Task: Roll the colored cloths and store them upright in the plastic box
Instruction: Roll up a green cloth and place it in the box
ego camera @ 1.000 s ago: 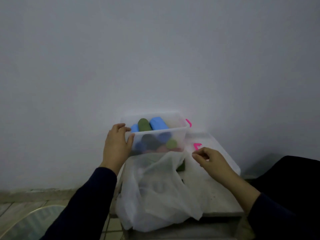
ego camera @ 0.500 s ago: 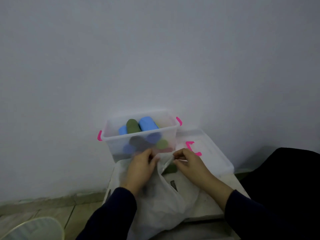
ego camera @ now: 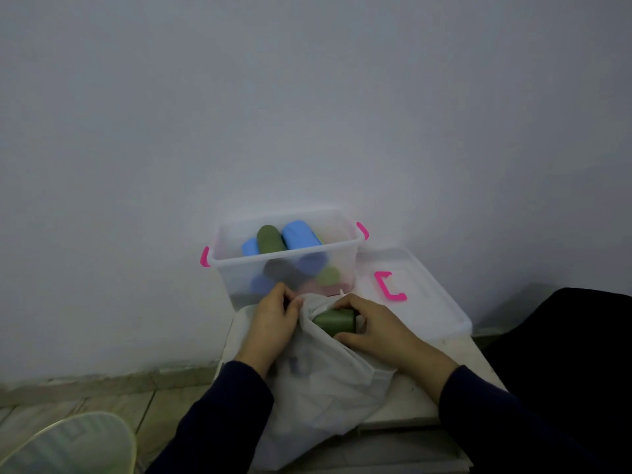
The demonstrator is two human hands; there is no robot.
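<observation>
A plain pale wall point(ego camera: 307, 114) fills the upper two thirds of your view, meeting a tiled floor point(ego camera: 113, 395) along a skirting strip at lower left. At the bottom left corner a pale rounded mesh-like object point(ego camera: 68, 443) shows; you cannot tell what it is. A dark shape point(ego camera: 564, 354) takes up the lower right.

The light counter point(ego camera: 455, 364) sits in the lower centre, its bare top showing to the right of your hands. A white plastic bag point(ego camera: 318, 388) lies crumpled on it and hangs over its near edge. Behind the bag, against the wall, stands the clear plastic box point(ego camera: 287, 258) with pink clips; inside are rolled cloths in blue and dark green point(ego camera: 290, 236), leaning rather than fully upright, with more rolls dimly seen through the front wall. Just right of the box lies its clear lid point(ego camera: 427, 302) with a pink handle point(ego camera: 388, 285).

Your left hand point(ego camera: 273, 323) pinches the bag's rim, its grip closed on the plastic. Your right hand point(ego camera: 376, 330) is at the bag's mouth, its grip wrapped around a green rolled cloth point(ego camera: 333, 321) lying on its side, just in front of the box.
</observation>
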